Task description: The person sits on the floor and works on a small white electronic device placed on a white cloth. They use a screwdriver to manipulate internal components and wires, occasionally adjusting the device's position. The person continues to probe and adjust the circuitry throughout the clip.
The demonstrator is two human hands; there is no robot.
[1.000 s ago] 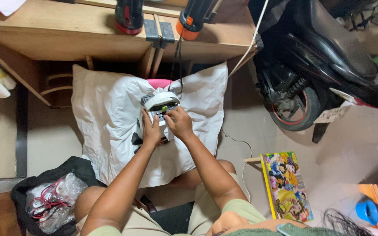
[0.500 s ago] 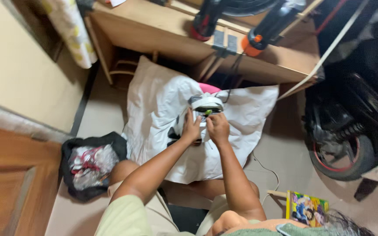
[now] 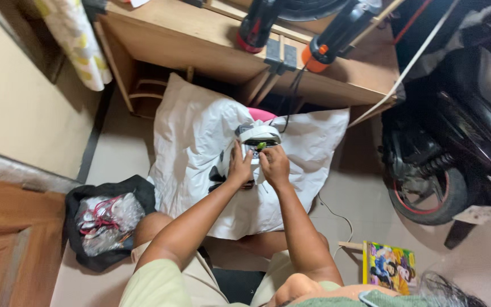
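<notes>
A small white device (image 3: pixel 258 136) with a dark underside and a black cable lies on a white sack (image 3: pixel 200 142) spread over the floor. My left hand (image 3: pixel 238 167) rests on the device's near left side, fingers curled against it. My right hand (image 3: pixel 274 165) holds a small green-handled tool (image 3: pixel 261 146) with its tip on the device. Both forearms reach forward from my lap. What lies under my palms is hidden.
A wooden desk (image 3: pixel 200 40) stands ahead with two red-and-black flashlights (image 3: pixel 257 23) on it. A black motor scooter (image 3: pixel 456 136) fills the right side. A black bag of wires (image 3: pixel 106 219) sits left of my knee, and a colourful book (image 3: pixel 390 267) lies at right.
The view has swung left and back slightly. Both hands stay on the white device; the right hand keeps the tool at its top.
</notes>
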